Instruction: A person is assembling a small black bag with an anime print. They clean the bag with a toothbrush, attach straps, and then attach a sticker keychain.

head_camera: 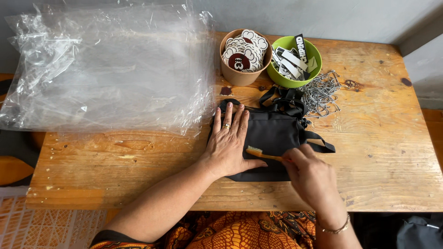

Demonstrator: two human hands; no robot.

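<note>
The left hand [228, 140] lies flat and open on the black bag [272, 133] in the middle of the bench [378, 152]. The right hand [310, 177] pinches a small wooden brush [262, 153] (bristles pointing left), touching the bag just beside the left thumb.

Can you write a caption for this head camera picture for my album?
Left hand flat on a black bag while right hand holds a small brush to it.

Pretty worn wooden table [383, 138], scratched and stained, pushed against a plain grey wall [350, 18]; soft even daylight all over. Orange plastic crate [46, 228] sits on the floor bottom left.
</note>
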